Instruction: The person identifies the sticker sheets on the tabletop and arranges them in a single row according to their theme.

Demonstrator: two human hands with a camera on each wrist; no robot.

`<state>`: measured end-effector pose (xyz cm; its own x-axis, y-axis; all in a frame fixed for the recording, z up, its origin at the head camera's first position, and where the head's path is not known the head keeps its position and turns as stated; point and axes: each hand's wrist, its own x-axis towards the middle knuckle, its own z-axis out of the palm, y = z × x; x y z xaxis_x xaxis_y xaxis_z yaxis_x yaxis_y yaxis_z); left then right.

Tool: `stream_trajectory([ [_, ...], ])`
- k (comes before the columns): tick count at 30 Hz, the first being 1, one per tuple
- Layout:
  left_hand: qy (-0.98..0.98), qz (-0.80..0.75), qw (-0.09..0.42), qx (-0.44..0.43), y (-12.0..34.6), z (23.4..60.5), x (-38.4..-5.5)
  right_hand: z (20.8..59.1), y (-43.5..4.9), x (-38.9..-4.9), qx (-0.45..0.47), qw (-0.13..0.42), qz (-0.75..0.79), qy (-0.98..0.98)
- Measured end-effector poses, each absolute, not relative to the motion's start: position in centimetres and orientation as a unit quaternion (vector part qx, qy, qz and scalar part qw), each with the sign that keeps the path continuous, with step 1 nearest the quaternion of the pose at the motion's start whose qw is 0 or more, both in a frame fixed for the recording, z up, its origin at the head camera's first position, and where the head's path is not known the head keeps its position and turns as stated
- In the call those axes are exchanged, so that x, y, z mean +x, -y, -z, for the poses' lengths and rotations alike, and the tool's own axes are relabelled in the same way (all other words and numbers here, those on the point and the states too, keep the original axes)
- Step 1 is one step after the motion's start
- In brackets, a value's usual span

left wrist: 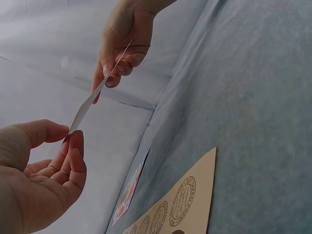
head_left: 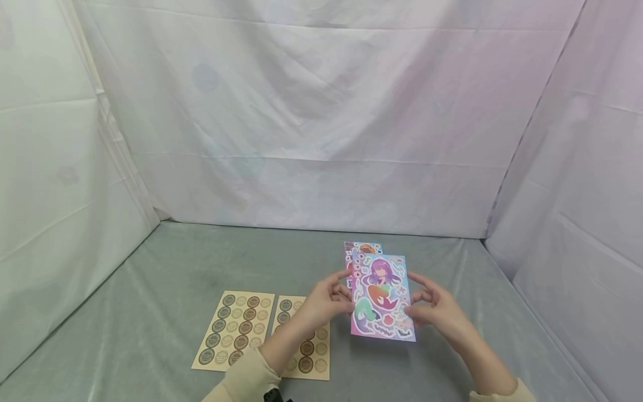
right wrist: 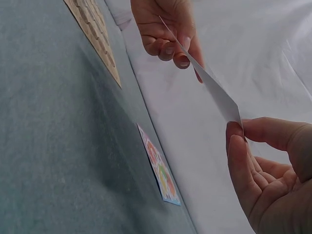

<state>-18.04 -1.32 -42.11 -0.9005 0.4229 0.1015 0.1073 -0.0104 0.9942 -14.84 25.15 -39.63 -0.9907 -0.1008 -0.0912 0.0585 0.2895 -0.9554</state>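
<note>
A colourful mermaid sticker sheet [head_left: 380, 298] is held up above the table between both hands. My left hand [head_left: 324, 298] pinches its left edge between thumb and fingers, and my right hand [head_left: 438, 308] pinches the right edge the same way. From the wrist views the sheet [left wrist: 84, 111] appears nearly edge-on, its white back [right wrist: 219, 100] showing and slightly bowed. Behind it on the table lies another colourful sticker sheet [head_left: 370, 247], partly covered by the held one in the head view; the right wrist view shows more of that lying sheet [right wrist: 160, 168].
Two tan sheets of round labels lie at the left: the outer tan sheet [head_left: 234, 329] and the inner tan sheet [head_left: 321, 365], which my left forearm partly hides. A grey cloth covers the table [head_left: 150, 312]. White curtains [head_left: 321, 111] stand at the back and both sides.
</note>
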Motion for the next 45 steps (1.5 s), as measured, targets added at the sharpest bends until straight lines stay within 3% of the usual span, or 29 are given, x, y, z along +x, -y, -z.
stream_trajectory([
  [18,-0.719,-0.657,0.124,0.190,0.5,42.6,-17.2,40.4,-26.9,-14.6,-0.073,0.124,0.596,-0.790],
  [28,-0.758,-0.610,0.123,0.195,0.1,43.2,-16.8,40.6,-27.0,-14.9,-0.062,0.159,0.565,-0.808],
  [45,-0.781,-0.578,0.153,0.178,-0.2,43.9,-16.0,41.2,-27.2,-14.8,-0.077,0.169,0.514,-0.838],
])
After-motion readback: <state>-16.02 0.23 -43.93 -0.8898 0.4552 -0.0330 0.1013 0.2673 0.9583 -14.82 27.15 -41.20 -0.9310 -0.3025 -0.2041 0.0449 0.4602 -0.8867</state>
